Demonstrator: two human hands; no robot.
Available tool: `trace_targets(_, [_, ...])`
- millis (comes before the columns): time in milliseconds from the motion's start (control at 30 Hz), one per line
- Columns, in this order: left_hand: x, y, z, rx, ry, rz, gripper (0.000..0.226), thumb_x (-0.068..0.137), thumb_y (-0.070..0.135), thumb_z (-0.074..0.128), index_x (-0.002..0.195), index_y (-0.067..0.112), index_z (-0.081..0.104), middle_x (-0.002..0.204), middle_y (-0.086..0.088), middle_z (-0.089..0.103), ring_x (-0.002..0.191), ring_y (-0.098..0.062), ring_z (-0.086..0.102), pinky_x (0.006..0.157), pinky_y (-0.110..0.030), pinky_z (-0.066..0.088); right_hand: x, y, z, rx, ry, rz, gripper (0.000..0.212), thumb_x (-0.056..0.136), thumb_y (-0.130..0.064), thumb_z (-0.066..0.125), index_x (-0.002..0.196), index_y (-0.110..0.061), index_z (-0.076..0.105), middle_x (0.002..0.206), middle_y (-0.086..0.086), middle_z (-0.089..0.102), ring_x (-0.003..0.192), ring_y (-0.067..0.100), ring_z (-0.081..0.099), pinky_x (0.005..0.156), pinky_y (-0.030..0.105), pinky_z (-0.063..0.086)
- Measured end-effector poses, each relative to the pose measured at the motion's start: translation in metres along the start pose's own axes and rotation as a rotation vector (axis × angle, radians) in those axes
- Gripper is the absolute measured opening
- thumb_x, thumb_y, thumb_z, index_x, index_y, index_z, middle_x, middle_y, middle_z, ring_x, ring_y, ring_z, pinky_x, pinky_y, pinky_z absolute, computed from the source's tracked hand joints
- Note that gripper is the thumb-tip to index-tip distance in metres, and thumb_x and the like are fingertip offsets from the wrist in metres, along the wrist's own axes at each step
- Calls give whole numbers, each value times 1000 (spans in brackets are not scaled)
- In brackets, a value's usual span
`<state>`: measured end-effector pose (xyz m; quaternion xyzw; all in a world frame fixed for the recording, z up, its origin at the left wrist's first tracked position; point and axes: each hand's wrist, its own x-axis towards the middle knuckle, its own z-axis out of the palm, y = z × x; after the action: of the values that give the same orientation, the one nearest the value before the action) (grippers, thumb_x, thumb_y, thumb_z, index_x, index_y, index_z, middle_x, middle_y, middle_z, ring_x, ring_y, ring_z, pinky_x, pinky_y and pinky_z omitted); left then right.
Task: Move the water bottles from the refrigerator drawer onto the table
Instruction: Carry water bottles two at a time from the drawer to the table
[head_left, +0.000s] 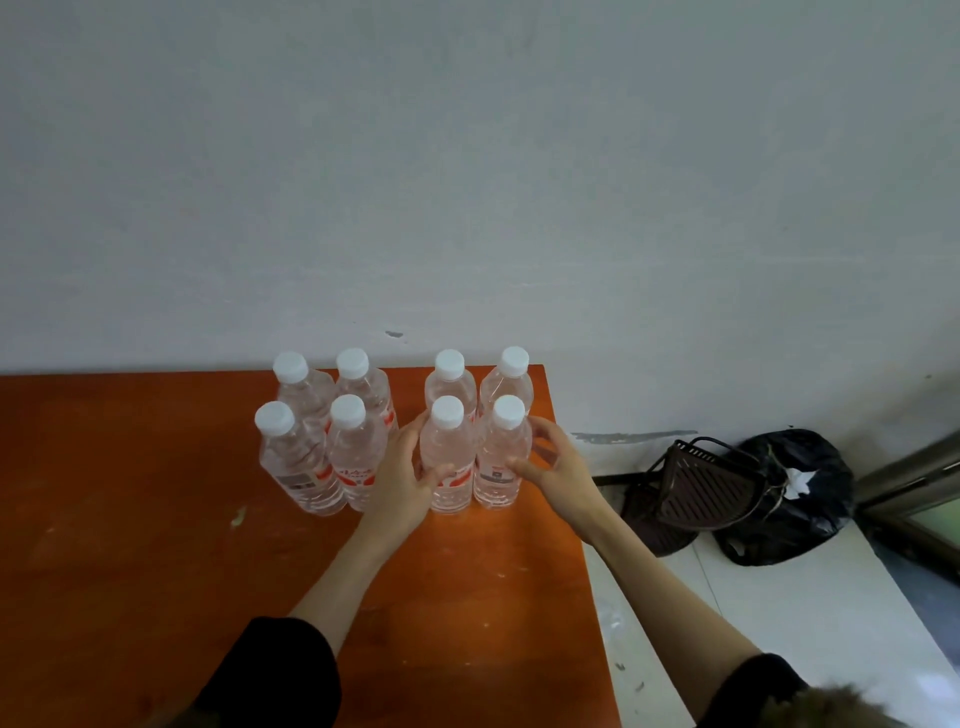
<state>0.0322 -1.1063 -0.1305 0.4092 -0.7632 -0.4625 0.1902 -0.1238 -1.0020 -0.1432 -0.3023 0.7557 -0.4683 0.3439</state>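
Observation:
Several clear water bottles with white caps and red labels stand upright on the orange table (156, 545), in two groups of four near its far right corner. My left hand (402, 478) wraps around the front-left bottle (445, 457) of the right group. My right hand (556, 467) holds the front-right bottle (501, 457) beside it, thumb on its lower part, fingers curled behind. Both bottles stand on the table. The left group (317, 447) stands untouched. The refrigerator drawer is out of view.
A pale wall rises right behind the table. The table's right edge runs close to my right forearm. On the white floor to the right lie a dark brown slatted basket (701, 488) and a black rubbish bag (795, 493).

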Motion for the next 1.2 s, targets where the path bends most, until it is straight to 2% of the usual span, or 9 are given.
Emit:
trace_targets(167, [-13,8,3,37,-19,-10,69,86,29,61,144,26,24,149,2,35,136,-21,34,107,-50,36,-15,-8,-2,-72,-14,-17,61,87,-31,62,141,-23,34,145,-3,42,132,18,41,104,37,38])
trace_targets(233, [-25,17,2,63,-46,-5,69,87,30,59,145,26,21,150,2,32,137,-20,32,110,-47,32,-26,-11,-5,-133,-20,-51,63,88,-34,59,143,-24,30,148,-3,37,135,18,37,106,37,35])
trace_targets(333, [-51,37,0,96,-101,8,69,89,30,57,145,25,17,150,2,32,134,-13,34,106,-32,31,-46,-18,-19,-302,-10,-114,66,91,-40,53,147,-21,23,153,0,29,139,19,30,111,37,29])
trace_targets(433, [-81,59,0,204,-163,82,53,93,24,50,141,15,30,144,-5,41,114,1,46,91,-11,32,-71,-25,-43,-464,13,-186,69,91,-45,50,148,-20,20,155,1,25,141,19,27,113,37,26])
trace_targets(500, [-101,74,2,252,-156,144,55,94,26,49,143,18,26,148,-1,34,130,-11,39,102,-21,31,-90,-29,-61,-584,31,-237,73,89,-50,50,148,-23,17,156,0,20,143,19,20,116,40,22])
trace_targets(567, [-111,88,6,290,-159,242,61,93,33,49,145,26,19,152,4,26,138,-15,28,109,-33,26,-109,-32,-80,-744,55,-266,76,88,-55,48,149,-28,11,158,-2,10,146,20,10,118,47,15])
trace_targets(800, [-128,167,27,660,-66,545,68,91,55,35,147,34,3,157,7,-4,145,-17,-6,116,-43,3,-194,-65,-163,-1100,277,-332,84,84,-68,37,149,-31,-1,159,-2,-8,146,22,-8,115,55,-2])
trace_targets(1033, [-166,255,65,756,-11,935,70,90,58,29,145,36,-9,157,3,-9,145,-21,-9,115,-47,-1,-306,-76,-231,-1250,621,-199,86,81,-73,34,148,-34,-6,158,-3,-12,146,23,-10,113,57,-4])
trace_targets(1200, [-225,274,109,691,-138,1130,74,83,68,15,145,37,-11,158,2,-7,145,-22,-7,115,-49,0,-409,-51,-245,-1226,804,1,86,81,-73,34,147,-36,-6,158,-3,-10,146,22,-10,114,59,-3])
